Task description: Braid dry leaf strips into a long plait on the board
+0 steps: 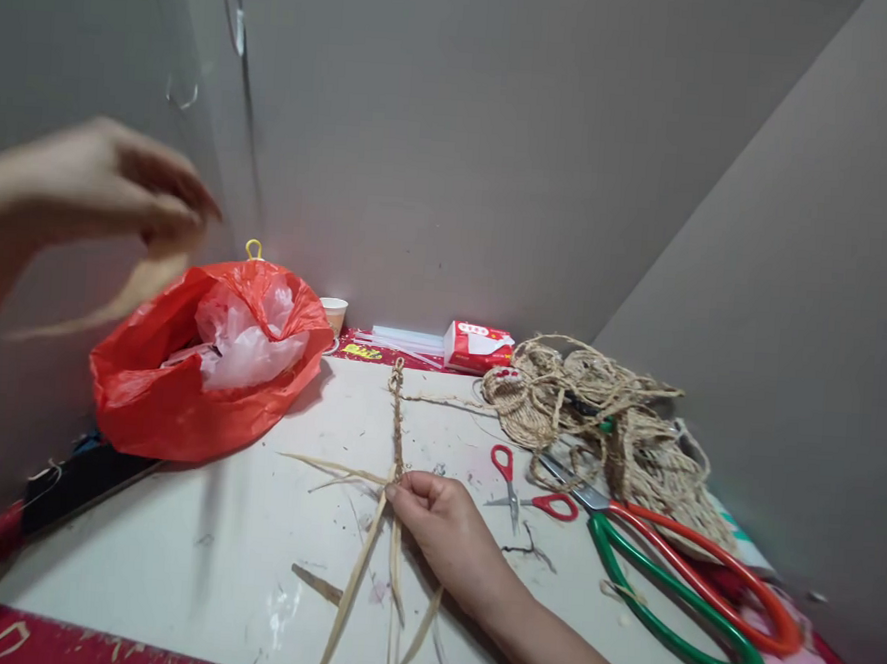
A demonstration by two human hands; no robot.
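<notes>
Right hand [450,543] low over the white board [249,561]; thumb and forefinger pinched together on the lower end of a thin braid [398,419]; braid runs from the pinch straight away to a small loop at its far end; loose strips [359,587] fan out from the pinch, some to its left, others toward the near edge. Left hand [114,187] raised well to the left of and above that grip, blurred by motion; fingers closed on a pale strip [142,289], which trails down and left, beside the red bag [205,408]. Just right of the pinch, small red-handled scissors [513,497], blades open; farther right, large scissors [671,546], one handle red, one green; beyond them, a heap of braided cord [604,412]; past the braid's far end, a tissue pack [479,347] to the right and a paper cup [333,313] to the left.
</notes>
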